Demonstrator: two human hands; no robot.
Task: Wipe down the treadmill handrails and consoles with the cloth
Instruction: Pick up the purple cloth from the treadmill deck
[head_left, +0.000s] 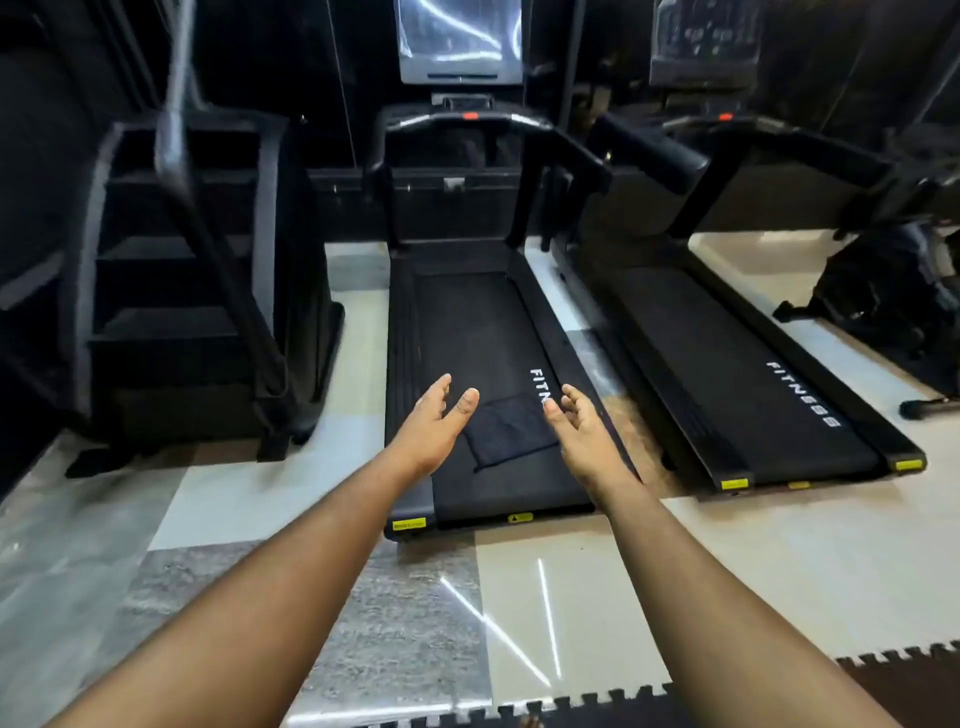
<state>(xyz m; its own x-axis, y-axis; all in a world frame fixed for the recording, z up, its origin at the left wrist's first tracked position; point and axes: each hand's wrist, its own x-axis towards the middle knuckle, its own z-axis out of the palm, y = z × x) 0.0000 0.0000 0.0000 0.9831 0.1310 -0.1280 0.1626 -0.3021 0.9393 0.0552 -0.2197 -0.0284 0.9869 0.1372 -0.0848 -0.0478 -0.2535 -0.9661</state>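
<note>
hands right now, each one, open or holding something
Left hand: open, holding nothing.
Right hand: open, holding nothing; the cloth lies on the treadmill belt.

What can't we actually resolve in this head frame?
- Near treadmill console: head view, top cut by frame edge, glare hides the display.
- Right treadmill console: dark, blurred, top cut off.
- Cloth on the belt: black on black, edges faint, left hand and right hand overlap its sides.
</note>
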